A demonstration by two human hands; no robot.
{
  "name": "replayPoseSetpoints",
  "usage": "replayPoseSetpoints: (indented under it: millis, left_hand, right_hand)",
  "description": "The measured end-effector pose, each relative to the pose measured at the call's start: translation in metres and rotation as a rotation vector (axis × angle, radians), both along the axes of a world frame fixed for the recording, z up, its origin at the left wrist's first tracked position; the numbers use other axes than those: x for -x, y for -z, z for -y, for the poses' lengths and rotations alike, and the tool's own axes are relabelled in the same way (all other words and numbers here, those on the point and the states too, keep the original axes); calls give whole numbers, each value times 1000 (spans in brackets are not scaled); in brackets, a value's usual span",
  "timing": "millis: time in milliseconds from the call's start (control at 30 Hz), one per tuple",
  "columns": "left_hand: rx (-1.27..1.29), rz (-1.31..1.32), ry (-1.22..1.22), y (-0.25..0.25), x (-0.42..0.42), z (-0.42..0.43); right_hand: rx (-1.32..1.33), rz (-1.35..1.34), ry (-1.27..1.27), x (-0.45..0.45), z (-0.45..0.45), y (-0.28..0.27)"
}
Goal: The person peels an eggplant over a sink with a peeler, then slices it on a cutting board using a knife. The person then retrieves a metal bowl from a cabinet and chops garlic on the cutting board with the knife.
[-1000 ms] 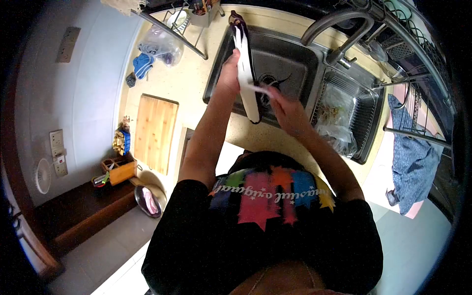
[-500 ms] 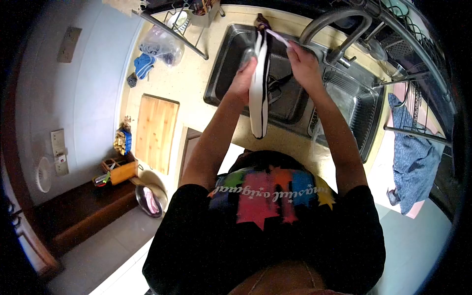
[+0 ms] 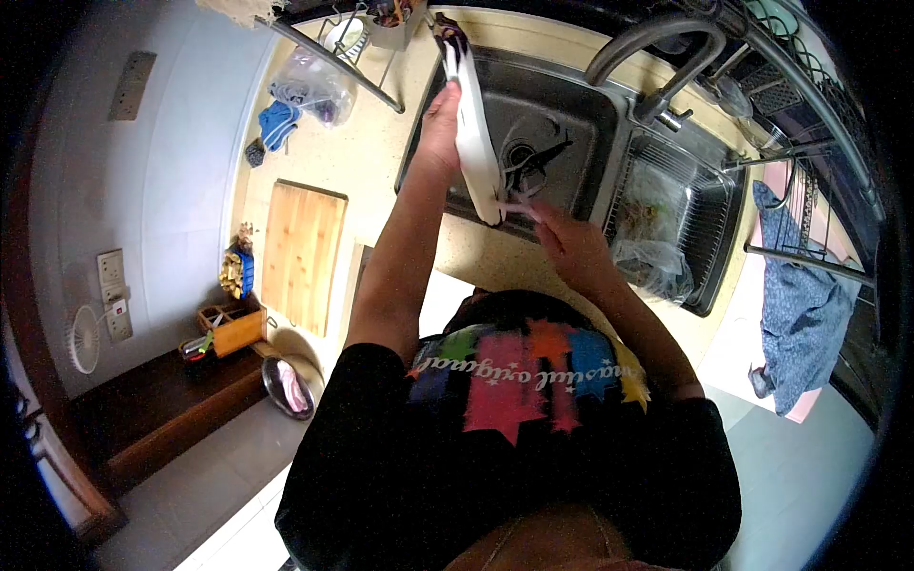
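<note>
A long eggplant [image 3: 478,147], mostly peeled to white flesh, slants over the left part of the sink [image 3: 595,171]. Its dark stem end points up and away, and dark skin shows near both ends. My left hand [image 3: 442,128] is closed around its upper part. At the lower end, my right hand [image 3: 571,243] grips a pale pink peeler [image 3: 519,207], whose head is at the eggplant's tip. Dark strips of peel [image 3: 547,160] lie in the basin around the drain.
A wooden cutting board [image 3: 305,252] lies on the counter to the left. The faucet [image 3: 657,38] arches behind the sink. A wire drain basket [image 3: 700,190] with a clear plastic bag [image 3: 652,266] sits in the right basin. A metal rack [image 3: 804,247] stands at right.
My right hand has moved from the eggplant's stem end down to its lower tip with the peeler. My left hand and the eggplant have shifted left, and the eggplant now tilts.
</note>
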State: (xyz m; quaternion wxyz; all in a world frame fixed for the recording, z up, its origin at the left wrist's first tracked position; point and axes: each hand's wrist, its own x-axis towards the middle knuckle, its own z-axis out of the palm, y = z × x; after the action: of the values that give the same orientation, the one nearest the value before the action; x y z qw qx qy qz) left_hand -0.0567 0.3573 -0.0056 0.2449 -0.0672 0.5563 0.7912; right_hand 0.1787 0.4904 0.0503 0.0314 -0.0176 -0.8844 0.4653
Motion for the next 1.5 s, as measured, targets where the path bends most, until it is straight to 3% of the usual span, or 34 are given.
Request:
replayPoseSetpoints:
  millis: [100, 167, 333, 433, 500, 533, 600, 633, 700, 733, 933, 1000, 1033, 1100, 1167, 1300, 1433, 1500]
  left_hand:
    - [-154, 87, 8, 7, 12, 5]
    - [-162, 115, 80, -6, 1, 2]
    - [1, 201, 291, -23, -45, -16]
    - [118, 185, 326, -35, -57, -28]
    - [143, 150, 316, -29, -51, -23]
    - [142, 150, 314, -29, -47, -22]
    - [199, 107, 317, -27, -45, -17]
    - [85, 150, 246, -21, -41, -15]
    - [-16, 196, 166, -16, -32, -16]
    - [42, 165, 88, -39, -38, -21]
    - [-155, 91, 21, -1, 24, 0]
    - [-162, 82, 24, -4, 25, 2]
    - [-199, 86, 65, -8, 21, 2]
    - [-207, 121, 136, -11, 9, -2]
    - [-108, 112, 179, -19, -20, -12]
    - [18, 219, 294, -13, -48, -20]
    - [83, 127, 224, -24, -54, -25]
    - [78, 160, 274, -12, -39, -13]
  right_hand:
    - [-129, 217, -54, -14, -33, 58]
    - [-77, 159, 194, 2, -45, 52]
    - [65, -46, 421, 111, -69, 26]
    - [-158, -67, 432, 144, -72, 18]
    - [-96, -288, 387, 150, -67, 40]
    - [-68, -89, 324, 138, -61, 28]
    - [-28, -26, 252, 114, -46, 9]
    - [12, 31, 185, 101, -40, 4]
    - [80, -20, 149, 71, -22, 16]
    - [146, -66, 106, 54, -14, 18]
    - [30, 160, -53, -15, -14, 20]
    - [-103, 459, -135, -12, -33, 32]
    - [-104, 458, -135, -7, -41, 44]
    - [-83, -97, 208, 15, -55, 72]
    - [41, -132, 314, 66, -65, 60]
    - [-74, -128, 414, 143, -68, 32]
    - [-254, -167, 353, 151, -51, 33]
    - [-146, -77, 334, 125, -37, 27]
